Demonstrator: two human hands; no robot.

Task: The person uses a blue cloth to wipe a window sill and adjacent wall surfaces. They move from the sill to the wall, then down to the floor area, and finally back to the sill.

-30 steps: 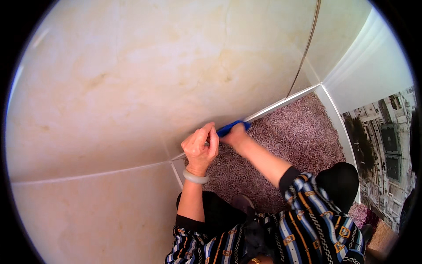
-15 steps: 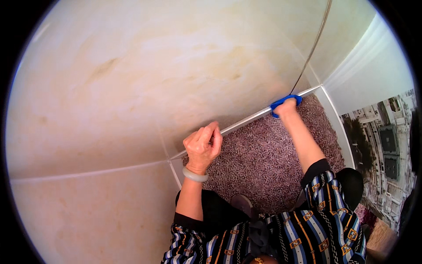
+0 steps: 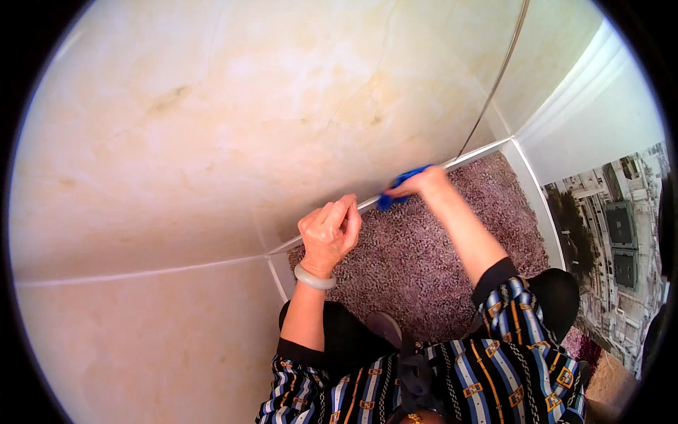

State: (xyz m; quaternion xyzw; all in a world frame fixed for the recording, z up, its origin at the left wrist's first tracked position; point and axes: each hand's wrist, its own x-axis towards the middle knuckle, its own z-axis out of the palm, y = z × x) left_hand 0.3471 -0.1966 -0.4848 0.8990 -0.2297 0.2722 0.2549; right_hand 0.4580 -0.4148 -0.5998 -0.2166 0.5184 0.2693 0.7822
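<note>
My right hand (image 3: pixel 422 185) grips a blue cloth (image 3: pixel 397 199) and presses it along the narrow white ledge (image 3: pixel 480 152) where the wall meets the floor. Part of the cloth is bunched up past my fingertips. To the left, my left hand (image 3: pixel 329 233) is closed in a loose fist beside the wall (image 3: pixel 212 141), close to the same ledge. Nothing shows between its fingers, and its palm is hidden. A pale bangle (image 3: pixel 314 278) circles that wrist.
Speckled purple-brown carpet (image 3: pixel 402 272) covers the floor, with my shoe (image 3: pixel 385 326) on it. A thin cable (image 3: pixel 494 88) runs down the wall. At right stand a white panel (image 3: pixel 593 120) and a grey patterned surface (image 3: pixel 618 233). A pale marbled wall (image 3: pixel 148 339) is at left.
My right hand has slid left along the ledge with the blue cloth, away from the cable and toward my left hand. My left hand has hardly moved.
</note>
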